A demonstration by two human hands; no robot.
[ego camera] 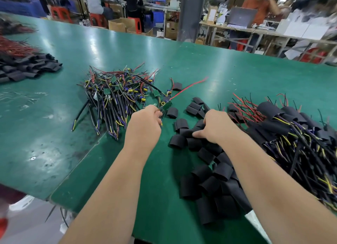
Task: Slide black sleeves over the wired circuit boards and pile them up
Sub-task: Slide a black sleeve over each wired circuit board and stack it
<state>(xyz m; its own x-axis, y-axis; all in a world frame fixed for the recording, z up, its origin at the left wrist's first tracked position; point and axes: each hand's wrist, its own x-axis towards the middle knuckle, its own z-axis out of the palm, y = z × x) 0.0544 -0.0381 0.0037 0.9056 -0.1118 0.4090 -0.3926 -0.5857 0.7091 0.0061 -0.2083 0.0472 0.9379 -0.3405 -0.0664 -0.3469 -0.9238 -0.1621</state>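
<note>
My left hand (145,124) pinches the wires of a small green circuit board (166,105), whose red lead trails up to the right. My right hand (217,127) reaches into the loose black sleeves (204,181) and grips one black sleeve (189,133) with curled fingers. A heap of bare wired circuit boards (116,96) lies to the left of my left hand. To the right sits a pile of sleeved boards (291,132) with red, yellow and black wires sticking out.
The green table (237,70) spreads wide, with its front edge near my elbows. Another pile of black sleeves (31,66) and red wires (14,48) lies at the far left. Seated people, stools, boxes and workbenches fill the background.
</note>
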